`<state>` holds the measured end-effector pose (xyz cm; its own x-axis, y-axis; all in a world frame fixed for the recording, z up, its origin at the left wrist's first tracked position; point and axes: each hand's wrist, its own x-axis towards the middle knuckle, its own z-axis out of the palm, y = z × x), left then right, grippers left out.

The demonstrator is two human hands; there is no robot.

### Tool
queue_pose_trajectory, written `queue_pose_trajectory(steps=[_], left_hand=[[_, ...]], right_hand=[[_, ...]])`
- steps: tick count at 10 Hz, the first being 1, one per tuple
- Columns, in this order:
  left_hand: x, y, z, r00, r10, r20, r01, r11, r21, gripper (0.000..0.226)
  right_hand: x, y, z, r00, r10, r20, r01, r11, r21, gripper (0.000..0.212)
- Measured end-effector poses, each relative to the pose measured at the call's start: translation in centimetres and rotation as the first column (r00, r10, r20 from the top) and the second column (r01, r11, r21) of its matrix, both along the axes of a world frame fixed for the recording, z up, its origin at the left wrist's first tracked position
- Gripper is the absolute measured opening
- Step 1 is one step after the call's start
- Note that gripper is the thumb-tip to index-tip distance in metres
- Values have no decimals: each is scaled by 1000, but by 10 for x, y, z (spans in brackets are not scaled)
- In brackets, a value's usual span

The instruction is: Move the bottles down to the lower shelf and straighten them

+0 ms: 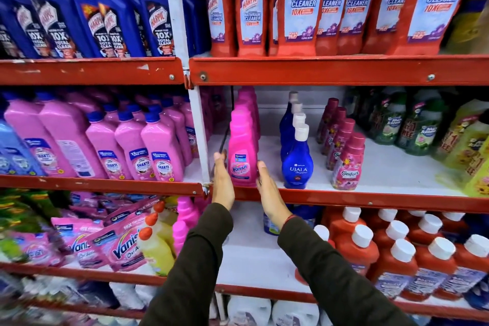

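Observation:
A row of pink Vanish bottles [243,148] stands upright on the middle shelf [344,201], running front to back. My left hand [221,180] lies flat against the left side of the front bottle. My right hand [267,193] presses its right side, fingers straight. The bottle rests on the shelf between both palms. To the right stand a row of blue Ujala bottles [297,161] and a row of dark pink Comfort bottles [346,164]. On the lower shelf [254,257], two pink bottles [185,219] stand at the left, partly hidden by my left sleeve.
A white upright post [199,127] stands just left of my left hand. Red bottles with white caps [397,254] fill the lower shelf's right side. Vanish pouches [105,238] and yellow bottles [156,241] sit at the lower left. Harpic bottles [304,2] line the top shelf.

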<state>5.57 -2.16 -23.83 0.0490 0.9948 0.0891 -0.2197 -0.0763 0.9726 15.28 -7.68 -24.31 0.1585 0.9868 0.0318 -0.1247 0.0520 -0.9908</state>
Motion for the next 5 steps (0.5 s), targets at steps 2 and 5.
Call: queue_pose_trajectory(steps=[2,5], left_hand=[[-1,4,-7,998,-58,-22,58,998,1,57],[-3,6,-7,996,-80,-51,80,997,-13,62]], right_hand=[[1,2,-5,999,-32,41,32,999,-2,60],[0,0,-1,995,-54,80,57,998,-29,59]])
